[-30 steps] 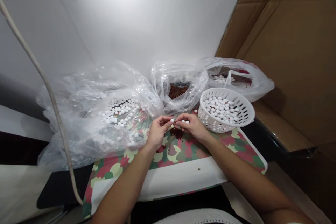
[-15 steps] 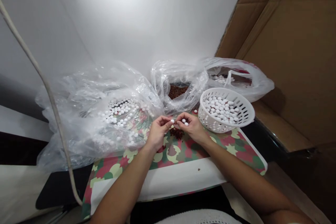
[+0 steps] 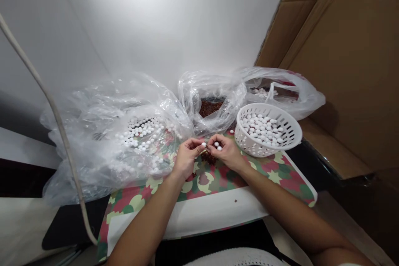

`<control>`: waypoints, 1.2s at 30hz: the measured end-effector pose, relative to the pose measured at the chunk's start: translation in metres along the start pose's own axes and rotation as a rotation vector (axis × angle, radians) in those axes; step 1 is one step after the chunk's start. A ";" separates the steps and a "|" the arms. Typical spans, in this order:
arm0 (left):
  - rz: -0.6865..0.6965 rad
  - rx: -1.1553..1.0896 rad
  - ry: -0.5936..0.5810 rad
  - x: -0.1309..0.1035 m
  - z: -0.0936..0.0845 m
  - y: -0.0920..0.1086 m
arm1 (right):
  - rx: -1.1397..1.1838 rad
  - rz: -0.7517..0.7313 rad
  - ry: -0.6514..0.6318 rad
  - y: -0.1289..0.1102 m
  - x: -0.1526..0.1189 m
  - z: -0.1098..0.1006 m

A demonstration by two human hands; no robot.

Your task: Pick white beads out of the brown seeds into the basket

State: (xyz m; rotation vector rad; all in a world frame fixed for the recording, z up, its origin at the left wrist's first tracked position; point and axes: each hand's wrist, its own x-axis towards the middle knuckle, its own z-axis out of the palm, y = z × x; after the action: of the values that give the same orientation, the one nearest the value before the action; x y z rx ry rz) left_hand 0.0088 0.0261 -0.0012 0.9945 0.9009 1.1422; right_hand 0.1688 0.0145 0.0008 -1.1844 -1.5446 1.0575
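Between thumb and fingers, my left hand pinches a small white ball. My right hand is closed around two more white balls, its fingertips close to the ball in my left hand; anything between those fingertips is too small to make out. Under the hands, a little pile of dark red bits lies on the patterned cloth. A white slotted basket holding many white balls stands just right of my right hand.
A clear plastic bag with many white balls spreads over the left. Behind my hands, another bag holds reddish-brown bits. A third bag lies behind the basket. A pale cable hangs at left; cardboard stands at right.
The fingertips of my right hand have shifted slightly against the ball in my left hand. The whole view has moved a little; the grips look the same.
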 end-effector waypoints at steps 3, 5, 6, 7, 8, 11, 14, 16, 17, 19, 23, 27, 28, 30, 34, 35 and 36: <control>0.029 0.021 0.010 0.000 0.001 0.000 | 0.034 0.019 -0.048 -0.002 0.001 -0.002; 0.038 0.030 0.012 0.000 0.001 0.000 | 0.083 0.042 -0.087 -0.004 0.001 -0.003; 0.038 0.035 0.011 0.000 0.001 0.000 | 0.108 0.051 -0.100 -0.004 0.001 -0.003; 0.039 0.042 0.009 0.000 0.001 0.000 | 0.127 0.056 -0.107 -0.005 0.001 -0.004; 0.042 0.052 0.006 0.000 0.001 0.001 | 0.140 0.058 -0.110 -0.005 0.002 -0.004; 0.066 0.089 -0.005 -0.002 0.002 0.001 | 0.152 0.063 -0.099 -0.005 0.002 -0.004; 0.102 0.123 0.003 -0.003 0.003 0.003 | 0.150 0.066 -0.092 -0.005 0.002 -0.003; 0.120 0.137 0.014 -0.004 0.004 0.003 | 0.147 0.062 -0.098 -0.006 0.002 -0.003; 0.123 0.140 0.016 -0.004 0.005 0.003 | 0.145 0.060 -0.097 -0.007 0.002 -0.003; 0.125 0.138 0.016 -0.004 0.005 0.003 | 0.141 0.060 -0.089 -0.007 0.001 -0.003; 0.144 0.155 0.029 -0.005 0.004 0.003 | 0.135 0.062 -0.080 -0.006 0.000 -0.003; 0.153 0.183 0.035 -0.006 0.006 0.004 | 0.129 0.062 -0.087 -0.006 0.001 -0.003; 0.151 0.185 0.036 -0.006 0.006 0.004 | 0.137 0.065 -0.091 -0.006 0.001 -0.003; 0.144 0.184 0.039 -0.006 0.006 0.005 | 0.173 0.072 -0.112 -0.007 0.001 -0.003; 0.133 0.190 0.041 -0.006 0.004 0.005 | 0.255 0.081 -0.170 -0.006 -0.001 -0.006; 0.133 0.192 0.041 -0.006 0.004 0.005 | 0.266 0.081 -0.184 -0.006 -0.001 -0.007; 0.135 0.194 0.041 -0.006 0.004 0.005 | 0.271 0.082 -0.194 -0.006 -0.001 -0.008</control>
State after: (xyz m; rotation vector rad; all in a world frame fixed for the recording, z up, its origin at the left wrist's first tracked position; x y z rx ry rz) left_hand 0.0097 0.0198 0.0048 1.2093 1.0037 1.2084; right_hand 0.1754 0.0134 0.0080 -0.9871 -1.4507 1.4225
